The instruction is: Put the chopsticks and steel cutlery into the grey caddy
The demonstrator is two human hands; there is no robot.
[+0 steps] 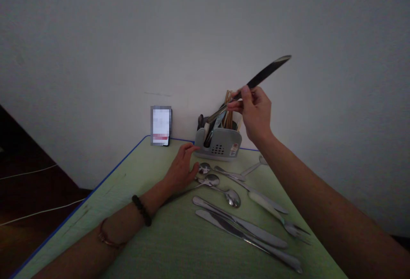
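R hand (258, 114) covers mid part of raised knife (269, 72), ctr frame; handle end hard to tell from stuff in grey holder (221, 140), whose walls hide lower ends of chopsticks (229, 118). Sticker (234, 148) on holder front too small to read. Phone (161, 125) screen, ctr-left, pixelated, unreadable. L wrist (158, 195) overlaps handle end of 1 spoon (212, 180); R forearm (320, 189) hides part of far spoon (262, 160), ctr-right. L forearm (128, 224) cut off btm-left, R forearm lower-right; table (173, 245) cut off at btm. Cord (45, 211) cut by left edge.

Lit phone (162, 125) near the pale wall (205, 35), white cables (45, 212) far left
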